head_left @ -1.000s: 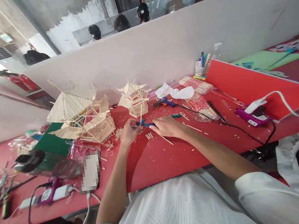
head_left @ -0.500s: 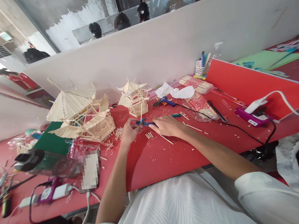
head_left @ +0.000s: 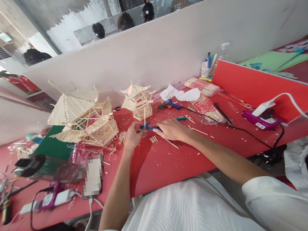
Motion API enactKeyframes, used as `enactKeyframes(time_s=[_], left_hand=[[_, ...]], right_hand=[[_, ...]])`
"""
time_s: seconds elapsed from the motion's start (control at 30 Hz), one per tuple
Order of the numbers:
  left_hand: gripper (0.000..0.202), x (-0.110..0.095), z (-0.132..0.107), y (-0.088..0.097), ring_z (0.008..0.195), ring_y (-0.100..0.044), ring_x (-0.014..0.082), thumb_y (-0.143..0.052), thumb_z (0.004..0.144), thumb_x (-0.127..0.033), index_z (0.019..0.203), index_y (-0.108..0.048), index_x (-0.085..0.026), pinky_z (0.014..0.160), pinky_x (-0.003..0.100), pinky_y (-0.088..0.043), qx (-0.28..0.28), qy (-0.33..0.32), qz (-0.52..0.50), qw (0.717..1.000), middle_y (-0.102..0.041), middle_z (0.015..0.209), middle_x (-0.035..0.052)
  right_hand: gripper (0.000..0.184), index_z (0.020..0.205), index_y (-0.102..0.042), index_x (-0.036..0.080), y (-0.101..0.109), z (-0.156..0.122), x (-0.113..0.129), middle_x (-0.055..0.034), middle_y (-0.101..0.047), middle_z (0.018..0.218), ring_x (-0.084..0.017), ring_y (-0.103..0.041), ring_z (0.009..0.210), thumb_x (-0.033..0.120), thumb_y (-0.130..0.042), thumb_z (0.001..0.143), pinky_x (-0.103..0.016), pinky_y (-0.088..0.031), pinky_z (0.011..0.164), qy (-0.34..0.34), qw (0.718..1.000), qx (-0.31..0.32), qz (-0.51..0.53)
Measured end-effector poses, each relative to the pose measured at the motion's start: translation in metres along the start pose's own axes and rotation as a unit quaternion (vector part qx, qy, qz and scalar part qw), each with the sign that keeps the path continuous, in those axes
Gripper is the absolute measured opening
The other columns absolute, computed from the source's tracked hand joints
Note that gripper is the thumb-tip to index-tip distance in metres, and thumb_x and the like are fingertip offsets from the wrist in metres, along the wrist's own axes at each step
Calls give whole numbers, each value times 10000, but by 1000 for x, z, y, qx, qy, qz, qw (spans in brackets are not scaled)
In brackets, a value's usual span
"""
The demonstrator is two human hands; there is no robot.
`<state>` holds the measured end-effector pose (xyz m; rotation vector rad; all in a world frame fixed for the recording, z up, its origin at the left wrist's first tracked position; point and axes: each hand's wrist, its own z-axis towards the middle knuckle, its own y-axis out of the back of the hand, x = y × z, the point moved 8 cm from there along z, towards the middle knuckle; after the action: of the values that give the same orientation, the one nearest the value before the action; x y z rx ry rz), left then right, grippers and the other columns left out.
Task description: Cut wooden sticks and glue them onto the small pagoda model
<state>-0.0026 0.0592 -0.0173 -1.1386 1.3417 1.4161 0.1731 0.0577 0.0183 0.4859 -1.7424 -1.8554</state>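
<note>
My right hand is closed around the handles of blue-handled pliers, whose jaws point left. A thin wooden stick stands nearly upright at the jaws. The fingers of my left hand are pinched at the stick's lower end, beside the jaws; the exact contact is too small to see. Just below the pliers lie several short cut stick pieces in a row. A longer stick rests on the red table below my right hand. Wood scraps are heaped left of my left hand.
Behind my hands stands a small stick pavilion, with a larger one to its left. A blue glue gun and bundled sticks lie to the right. Left are a plastic bottle, a phone and a power strip.
Hardly anything differs. Both hands, the pliers and the upright stick stay in nearly the same place, with only a slight shift at the jaws.
</note>
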Motion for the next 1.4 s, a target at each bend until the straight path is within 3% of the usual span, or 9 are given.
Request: enactKeyframes(time_s=[0.2, 0.33, 0.5, 0.73, 0.93, 1.27, 1.4], left_hand=[[456, 1, 2, 1, 669, -700, 176, -819, 696, -293, 1059, -559, -202, 692, 308, -584, 8, -10, -4, 1000, -722, 750, 9], [376, 3, 6, 6, 690, -703, 182, -759, 750, -307, 1077, -608, -198, 667, 274, -543, 16, -41, 36, 998, -748, 764, 30], [169, 9, 7, 5, 626, -667, 156, -729, 780, -337, 827, -662, -189, 595, 233, -494, 54, -62, 111, 990, -735, 711, 25], [214, 34, 3, -13, 553, -686, 176, -848, 697, -358, 679, -704, -202, 540, 254, -549, 126, 23, 88, 988, -704, 591, 28], [177, 44, 3, -18, 573, -709, 165, -827, 729, -270, 771, -690, -167, 582, 256, -587, 129, 83, 56, 987, -698, 603, 15], [102, 31, 2, -26, 572, -658, 158, -726, 764, -212, 854, -689, -185, 543, 239, -522, 158, -17, 100, 982, -672, 661, 22], [216, 16, 5, -15, 561, -636, 123, -610, 810, -155, 1020, -656, -182, 567, 234, -514, 95, -75, 105, 987, -681, 781, 12]], right_hand=[[518, 1137, -667, 140, 0, 3, -4, -196, -742, 1125, -343, -707, 1018, 507, -308, 1064, -394, -456, 832, -1, 1000, -2, 8], [497, 1130, -660, 156, 4, 4, -16, -178, -741, 1126, -329, -699, 999, 510, -317, 1060, -376, -435, 805, 10, 1000, -13, 4], [432, 1070, -648, 169, 10, 5, -32, -137, -736, 1098, -283, -671, 991, 472, -341, 1058, -331, -382, 741, 51, 997, -51, 11], [440, 1089, -639, 165, 12, 5, -41, -117, -729, 1042, -256, -643, 946, 458, -312, 1055, -324, -342, 725, 67, 992, -95, 39], [437, 1084, -641, 168, 10, 6, -38, -116, -729, 1061, -252, -646, 949, 466, -323, 1051, -318, -349, 725, 73, 992, -88, 52], [419, 1080, -636, 170, 7, 7, -36, -110, -732, 1065, -248, -656, 948, 453, -328, 1058, -316, -356, 731, 79, 992, -88, 53], [415, 1044, -641, 170, 5, 8, -37, -115, -734, 1046, -250, -659, 917, 452, -337, 1059, -323, -357, 709, 80, 992, -85, 39]])
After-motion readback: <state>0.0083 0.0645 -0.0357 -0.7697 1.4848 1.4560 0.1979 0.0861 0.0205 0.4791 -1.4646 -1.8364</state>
